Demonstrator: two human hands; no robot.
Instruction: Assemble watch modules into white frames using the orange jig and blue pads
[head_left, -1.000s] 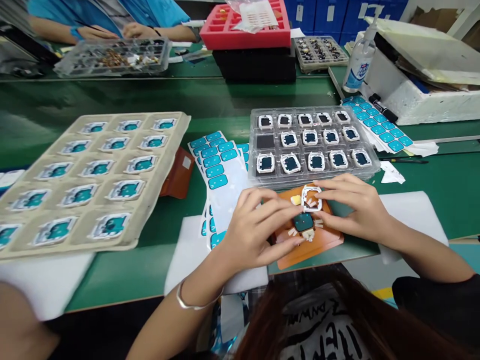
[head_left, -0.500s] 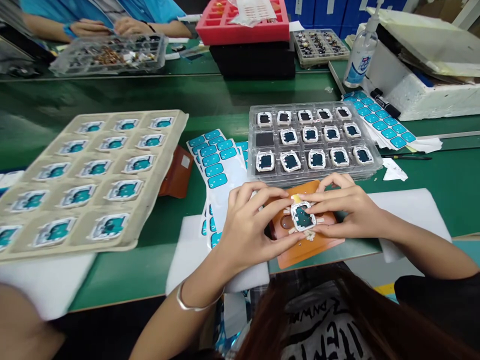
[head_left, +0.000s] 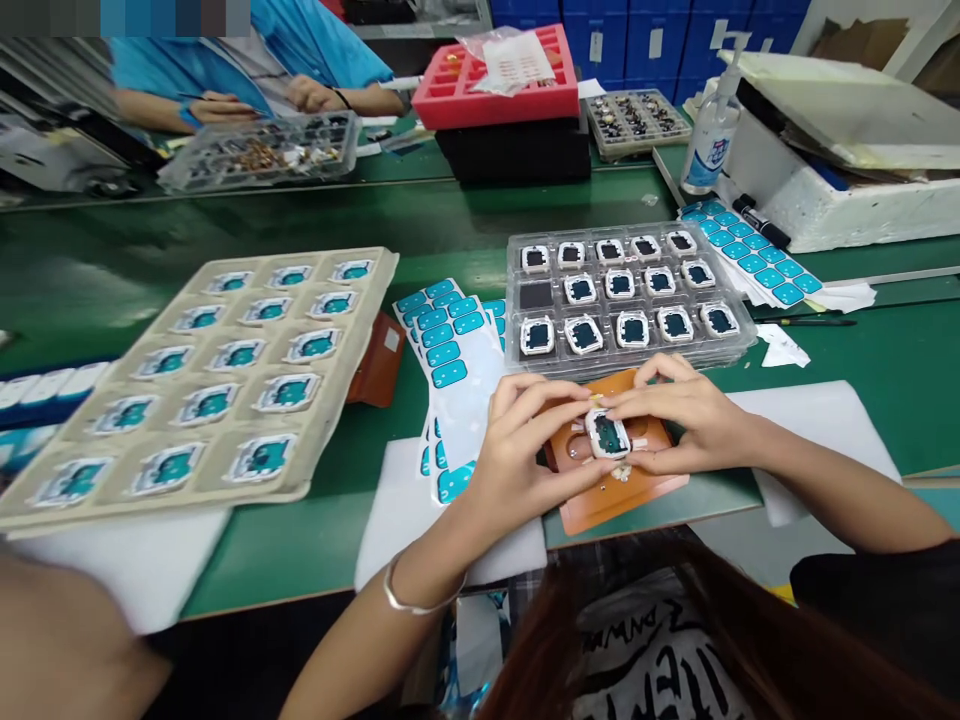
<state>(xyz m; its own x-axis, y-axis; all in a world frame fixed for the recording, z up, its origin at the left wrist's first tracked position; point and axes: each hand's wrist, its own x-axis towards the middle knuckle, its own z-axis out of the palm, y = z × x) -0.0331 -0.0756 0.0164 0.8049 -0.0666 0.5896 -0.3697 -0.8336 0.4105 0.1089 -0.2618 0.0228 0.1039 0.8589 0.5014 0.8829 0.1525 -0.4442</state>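
Note:
A small white square case with a dark green inner face (head_left: 608, 434), much like a watch housing, is held above an orange leather-like pad (head_left: 600, 507). My left hand (head_left: 529, 445) grips its left side, fingertips at the top edge and thumb at the bottom. From the right, my right hand (head_left: 679, 418) closes its fingers on the upper and lower right edges. Behind the hands, a clear plastic tray (head_left: 551, 362) carries similar white cases in rows; one compartment at its left shows only a dark base. Sheets of blue stickers (head_left: 450, 350) lie to the left.
A beige tray (head_left: 388, 265) of white cases with blue-green faces stands tilted at left. At the back are a red divided box (head_left: 450, 112), a pump bottle (head_left: 705, 150) and a white foam box (head_left: 840, 205). Across the bench, a person in blue (head_left: 322, 45) works beside a parts tray (head_left: 259, 160).
The whole view has shifted, so the trays appear lower and the left ones further right. The case is tilted differently between my fingers, and the yellow piece above it is now mostly hidden.

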